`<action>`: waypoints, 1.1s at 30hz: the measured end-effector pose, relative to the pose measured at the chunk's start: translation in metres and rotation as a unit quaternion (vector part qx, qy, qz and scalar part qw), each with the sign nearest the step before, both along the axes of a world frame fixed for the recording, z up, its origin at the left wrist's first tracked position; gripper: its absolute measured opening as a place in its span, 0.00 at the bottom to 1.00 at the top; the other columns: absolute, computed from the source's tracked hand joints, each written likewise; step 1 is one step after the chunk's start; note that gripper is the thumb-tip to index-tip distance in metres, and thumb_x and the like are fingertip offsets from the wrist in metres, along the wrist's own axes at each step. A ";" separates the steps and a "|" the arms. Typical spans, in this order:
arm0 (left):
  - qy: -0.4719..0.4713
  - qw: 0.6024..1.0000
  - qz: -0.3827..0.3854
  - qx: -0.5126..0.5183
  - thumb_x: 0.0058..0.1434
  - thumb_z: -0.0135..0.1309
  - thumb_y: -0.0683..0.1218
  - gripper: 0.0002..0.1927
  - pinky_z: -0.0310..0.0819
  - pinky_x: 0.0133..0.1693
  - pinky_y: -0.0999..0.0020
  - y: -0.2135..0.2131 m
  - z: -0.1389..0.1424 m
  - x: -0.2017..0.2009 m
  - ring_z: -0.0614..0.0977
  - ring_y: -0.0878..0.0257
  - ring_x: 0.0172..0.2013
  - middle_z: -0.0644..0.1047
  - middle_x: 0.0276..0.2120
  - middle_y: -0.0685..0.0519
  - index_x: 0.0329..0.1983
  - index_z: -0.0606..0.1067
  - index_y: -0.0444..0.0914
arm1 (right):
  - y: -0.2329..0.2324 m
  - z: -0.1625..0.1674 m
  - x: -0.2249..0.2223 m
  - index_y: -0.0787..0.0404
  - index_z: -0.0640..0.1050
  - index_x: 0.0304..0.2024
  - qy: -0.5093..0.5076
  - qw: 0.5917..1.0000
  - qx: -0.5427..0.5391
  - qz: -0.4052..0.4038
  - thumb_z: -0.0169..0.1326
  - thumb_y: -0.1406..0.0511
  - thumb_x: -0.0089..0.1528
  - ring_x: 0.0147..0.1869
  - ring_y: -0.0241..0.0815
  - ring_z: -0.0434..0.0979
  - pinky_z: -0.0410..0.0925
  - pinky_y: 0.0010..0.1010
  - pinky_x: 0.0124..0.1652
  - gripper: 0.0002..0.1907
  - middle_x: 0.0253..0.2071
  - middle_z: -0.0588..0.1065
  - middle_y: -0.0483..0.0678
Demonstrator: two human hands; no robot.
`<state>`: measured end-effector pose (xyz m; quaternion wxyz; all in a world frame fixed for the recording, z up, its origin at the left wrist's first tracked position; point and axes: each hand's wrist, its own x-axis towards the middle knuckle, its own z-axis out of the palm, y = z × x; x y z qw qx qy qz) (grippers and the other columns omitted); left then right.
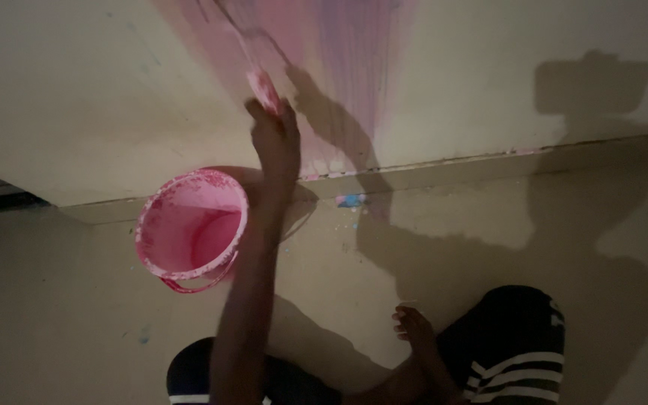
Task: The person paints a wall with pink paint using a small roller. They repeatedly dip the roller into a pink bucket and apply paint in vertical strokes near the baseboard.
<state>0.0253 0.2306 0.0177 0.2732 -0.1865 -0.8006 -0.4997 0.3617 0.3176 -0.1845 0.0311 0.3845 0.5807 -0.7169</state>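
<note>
My left hand [275, 139] is raised against the cream wall [76, 97] and is shut on the pink-smeared handle of a paint roller [262, 82]. The roller's thin shaft runs up and to the left and is blurred at the top edge. It lies over a streaky pink painted patch [339, 67] on the wall. A pink bucket [160, 259], spattered with paint and holding pink paint, stands on the floor just left of my forearm. My right hand is out of sight.
I sit on the pale floor [54, 322] close to the wall's base [451, 161]. My knees in dark striped shorts [515, 352] and a bare foot [412, 328] are at the bottom. Paint specks [350, 201] dot the floor by the wall.
</note>
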 end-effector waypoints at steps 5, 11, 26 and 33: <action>-0.084 0.995 0.028 -0.042 0.74 0.46 0.52 0.19 0.73 0.32 0.44 0.000 -0.053 0.031 0.81 0.35 0.31 0.77 0.30 0.33 0.52 0.59 0.32 | 0.002 0.014 -0.015 0.56 0.77 0.61 -0.157 0.987 -0.001 0.018 0.48 0.59 0.66 0.42 0.44 0.83 0.77 0.37 0.44 0.22 0.50 0.83 0.49; 0.018 0.999 0.049 -0.012 0.74 0.47 0.51 0.18 0.70 0.34 0.40 -0.004 -0.024 0.028 0.78 0.29 0.34 0.76 0.33 0.30 0.54 0.59 0.33 | 0.002 0.010 -0.005 0.60 0.75 0.60 0.001 0.999 -0.035 -0.011 0.48 0.58 0.67 0.41 0.46 0.80 0.74 0.38 0.41 0.21 0.49 0.81 0.51; 0.110 0.992 0.064 -0.012 0.78 0.48 0.50 0.17 0.68 0.33 0.44 -0.019 0.039 -0.038 0.79 0.35 0.33 0.76 0.32 0.36 0.53 0.57 0.35 | 0.002 -0.014 -0.003 0.58 0.75 0.58 -0.034 0.999 0.009 0.012 0.50 0.56 0.65 0.37 0.42 0.78 0.72 0.35 0.38 0.21 0.45 0.80 0.48; -0.071 0.997 0.002 -0.023 0.78 0.42 0.50 0.18 0.71 0.35 0.46 -0.013 -0.087 0.021 0.79 0.38 0.33 0.75 0.34 0.33 0.54 0.58 0.30 | 0.000 -0.006 0.001 0.59 0.76 0.58 0.015 0.999 -0.030 -0.011 0.53 0.55 0.65 0.39 0.43 0.79 0.73 0.37 0.41 0.23 0.45 0.80 0.47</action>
